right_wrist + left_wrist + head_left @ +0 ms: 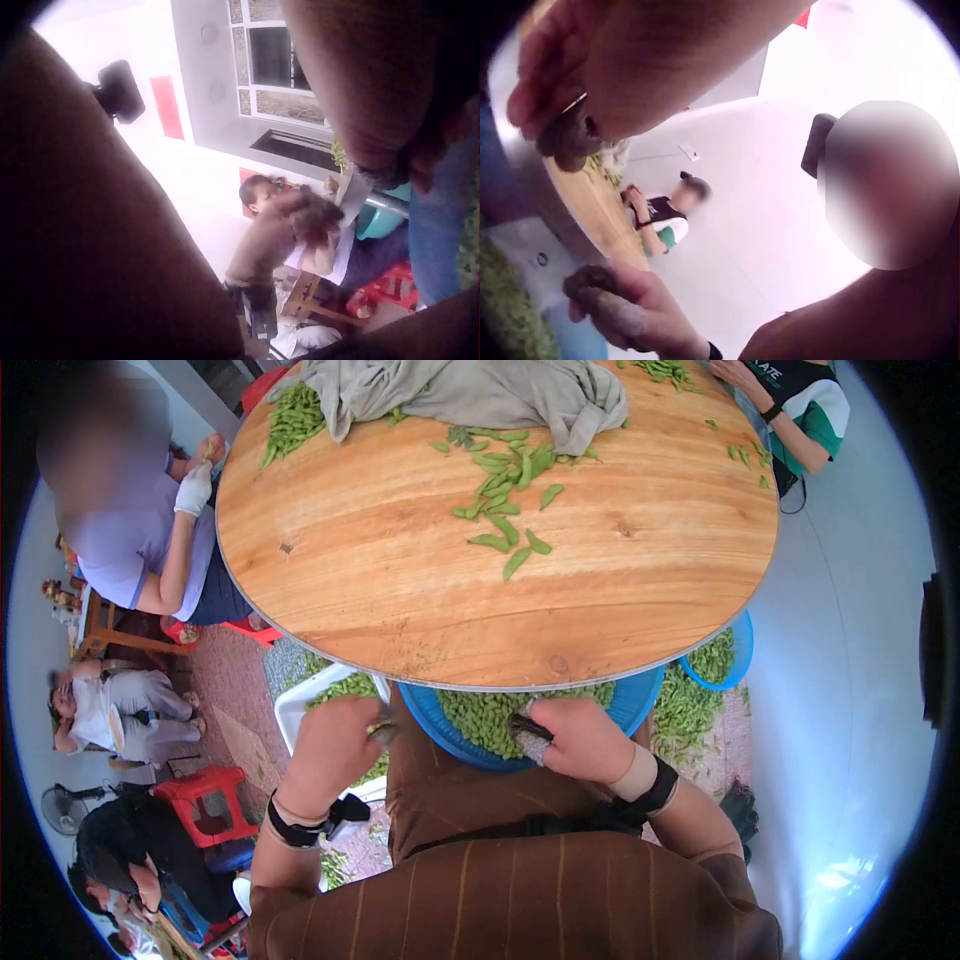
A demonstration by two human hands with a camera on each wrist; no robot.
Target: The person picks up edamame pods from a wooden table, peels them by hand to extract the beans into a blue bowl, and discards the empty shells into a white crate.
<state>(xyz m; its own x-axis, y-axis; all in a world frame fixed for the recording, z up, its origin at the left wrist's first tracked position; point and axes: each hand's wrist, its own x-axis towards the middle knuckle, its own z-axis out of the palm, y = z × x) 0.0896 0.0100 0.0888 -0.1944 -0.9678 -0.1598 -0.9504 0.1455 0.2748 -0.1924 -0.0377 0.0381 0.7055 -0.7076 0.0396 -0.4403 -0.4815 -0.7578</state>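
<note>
My left hand [335, 748] hovers over the near rim of a white basket [290, 710] of green pods, its thumb and fingers drawn together and blurred. Dark coverings wrap the fingertips [574, 142] of that hand in the left wrist view. Over a blue basin [425, 722] of small green beans [490, 722], my right hand [580, 742] has its fingers curled inward. Dark and grey wraps cover its thumb and fingers, also visible on the right hand [641, 307] in the left wrist view. I cannot tell whether either hand pinches a pod.
A round wooden table [400, 590] edges over the basin, bearing loose soybean pods [510, 470] and a grey cloth [450, 400]. Another blue container [742, 650] and piled pods [685, 710] lie at the right. A person [140, 550] sits left; a red stool [205, 800] stands behind.
</note>
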